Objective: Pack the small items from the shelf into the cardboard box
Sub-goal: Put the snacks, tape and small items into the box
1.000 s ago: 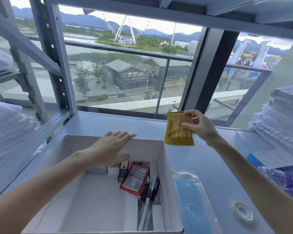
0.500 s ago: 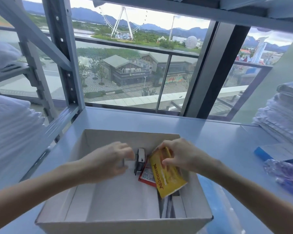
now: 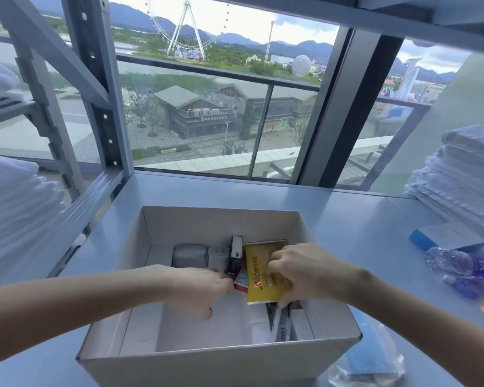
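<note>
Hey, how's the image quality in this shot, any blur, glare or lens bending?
Head view: strong daylight through the window backlights the scene, sky nearly washed out; same head view, the wide lens tilts the shelf upright at left; yellow packet in the cardboard box reads sharp, the plastic bottle at right looks soft and smeared.

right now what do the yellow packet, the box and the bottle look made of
Packet: glossy plastic film or foil, by its sheen and crimped bottom edge.
Box: matte pale cardboard, with folded flaps.
Bottle: probably thin clear plastic, see-through and crinkled.
</note>
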`<state>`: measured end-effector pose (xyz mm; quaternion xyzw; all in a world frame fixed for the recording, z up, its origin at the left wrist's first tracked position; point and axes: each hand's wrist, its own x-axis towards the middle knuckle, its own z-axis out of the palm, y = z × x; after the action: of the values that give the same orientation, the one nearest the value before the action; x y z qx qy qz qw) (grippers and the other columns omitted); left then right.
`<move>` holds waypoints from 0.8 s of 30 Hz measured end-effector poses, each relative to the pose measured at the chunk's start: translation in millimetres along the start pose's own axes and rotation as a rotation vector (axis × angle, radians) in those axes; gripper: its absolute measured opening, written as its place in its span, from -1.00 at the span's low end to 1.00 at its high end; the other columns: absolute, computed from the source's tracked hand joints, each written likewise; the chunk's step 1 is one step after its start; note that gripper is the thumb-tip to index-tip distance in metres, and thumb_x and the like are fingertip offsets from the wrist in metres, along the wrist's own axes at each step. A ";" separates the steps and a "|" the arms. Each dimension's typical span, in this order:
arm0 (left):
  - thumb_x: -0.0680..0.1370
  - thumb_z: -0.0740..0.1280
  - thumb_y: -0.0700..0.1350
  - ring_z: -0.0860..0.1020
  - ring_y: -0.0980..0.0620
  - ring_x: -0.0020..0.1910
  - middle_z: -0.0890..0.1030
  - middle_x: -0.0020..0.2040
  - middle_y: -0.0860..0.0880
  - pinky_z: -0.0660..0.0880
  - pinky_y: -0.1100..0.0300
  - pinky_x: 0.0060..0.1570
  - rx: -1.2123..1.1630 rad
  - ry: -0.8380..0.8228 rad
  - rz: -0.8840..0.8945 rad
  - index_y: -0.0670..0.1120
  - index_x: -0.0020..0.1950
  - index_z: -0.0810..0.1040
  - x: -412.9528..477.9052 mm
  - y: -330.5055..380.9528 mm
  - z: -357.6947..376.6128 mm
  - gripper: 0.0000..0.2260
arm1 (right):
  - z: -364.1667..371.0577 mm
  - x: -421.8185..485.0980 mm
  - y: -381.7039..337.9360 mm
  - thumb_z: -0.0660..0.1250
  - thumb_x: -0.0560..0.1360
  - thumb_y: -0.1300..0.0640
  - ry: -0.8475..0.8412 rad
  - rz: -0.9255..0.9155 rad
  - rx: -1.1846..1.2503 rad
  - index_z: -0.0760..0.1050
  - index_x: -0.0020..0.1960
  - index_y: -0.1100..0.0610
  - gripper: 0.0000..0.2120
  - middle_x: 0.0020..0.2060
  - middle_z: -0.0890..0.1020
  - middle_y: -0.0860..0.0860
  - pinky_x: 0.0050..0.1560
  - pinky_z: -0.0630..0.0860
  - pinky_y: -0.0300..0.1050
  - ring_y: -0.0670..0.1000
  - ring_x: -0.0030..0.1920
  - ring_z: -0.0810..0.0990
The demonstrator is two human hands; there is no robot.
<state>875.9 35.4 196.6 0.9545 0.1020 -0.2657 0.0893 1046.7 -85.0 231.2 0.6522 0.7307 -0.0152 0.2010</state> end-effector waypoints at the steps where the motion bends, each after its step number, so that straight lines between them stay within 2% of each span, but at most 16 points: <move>1: 0.51 0.23 -0.23 0.34 -0.13 0.29 0.36 0.34 -0.16 0.37 -0.02 0.24 -0.017 0.001 0.016 -0.13 0.42 0.20 0.9 0.1 -0.3 -0.51 | 0.3 0.8 0.4 0.34 0.40 -0.21 0.020 0.007 -0.025 0.47 0.16 0.07 -0.54 0.01 0.58 0.01 -0.04 0.53 0.01 0.07 0.00 0.54; 5: 0.48 0.23 -0.25 0.26 -0.05 0.37 0.31 0.41 -0.08 0.35 0.02 0.27 -0.028 0.033 0.097 -0.07 0.44 0.20 4.1 -0.6 0.9 -0.46 | 2.0 1.8 4.8 0.27 0.48 -0.07 0.101 0.045 -0.069 0.49 0.13 0.04 -0.71 -0.01 0.59 0.01 -0.04 0.51 0.01 0.11 0.00 0.58; 7: 0.47 0.22 -0.26 0.18 -0.02 0.43 0.24 0.47 -0.06 0.36 0.03 0.28 0.035 0.042 0.121 -0.04 0.49 0.12 5.7 -0.3 2.3 -0.39 | 4.3 2.8 4.9 0.26 0.49 0.01 0.114 0.051 -0.081 0.49 0.11 0.05 -0.78 -0.02 0.59 0.01 -0.05 0.49 0.01 0.11 -0.01 0.58; 10: 0.45 0.20 -0.27 0.12 -0.03 0.46 0.13 0.52 0.01 0.41 -0.02 0.25 0.119 0.066 0.118 0.02 0.53 -0.01 8.2 -2.3 6.2 -0.30 | 4.7 5.7 3.3 0.28 0.49 0.02 0.118 0.071 -0.104 0.48 0.09 0.08 -0.77 -0.03 0.57 0.03 -0.09 0.47 -0.01 0.11 -0.02 0.57; 15: 0.45 0.19 -0.22 0.30 -0.11 0.24 0.19 0.40 0.03 0.50 -0.07 -0.04 0.227 0.165 0.128 0.00 0.50 0.07 8.4 -4.8 13.6 -0.36 | 1.6 7.8 3.1 0.32 0.47 0.00 0.082 0.084 -0.099 0.48 0.17 0.06 -0.70 0.01 0.57 0.02 -0.06 0.49 -0.02 0.10 0.01 0.57; 19: 0.44 0.19 -0.24 0.36 -0.09 0.13 0.26 0.34 0.04 0.41 0.04 -0.19 0.303 0.271 0.204 0.01 0.46 0.15 6.5 -5.0 12.7 -0.40 | 0.8 6.7 3.3 0.31 0.47 0.02 0.065 0.089 -0.104 0.50 0.19 0.04 -0.70 0.02 0.57 0.01 -0.09 0.47 -0.04 0.09 0.01 0.56; 21: 0.44 0.17 -0.24 0.36 -0.08 0.06 0.31 0.28 0.04 0.33 0.04 -0.22 0.398 0.335 0.275 0.00 0.41 0.21 6.9 -4.1 12.8 -0.46 | 0.5 6.5 4.2 0.32 0.46 0.03 0.044 0.090 -0.111 0.50 0.20 0.04 -0.68 0.02 0.56 0.01 -0.16 0.40 -0.08 0.10 0.00 0.56; 24: 0.45 0.17 -0.23 0.37 -0.09 0.05 0.33 0.29 0.02 0.37 0.01 -0.21 0.393 0.331 0.224 -0.02 0.39 0.23 9.7 0.3 14.1 -0.50 | 1.0 6.3 4.2 0.33 0.45 -0.01 0.038 0.089 -0.129 0.50 0.19 0.05 -0.66 0.02 0.55 0.02 -0.18 0.38 -0.09 0.10 -0.01 0.56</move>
<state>877.2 33.4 179.6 0.9893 -0.0445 -0.1092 -0.0864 1050.6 -78.6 229.3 0.6701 0.7040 0.0530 0.2292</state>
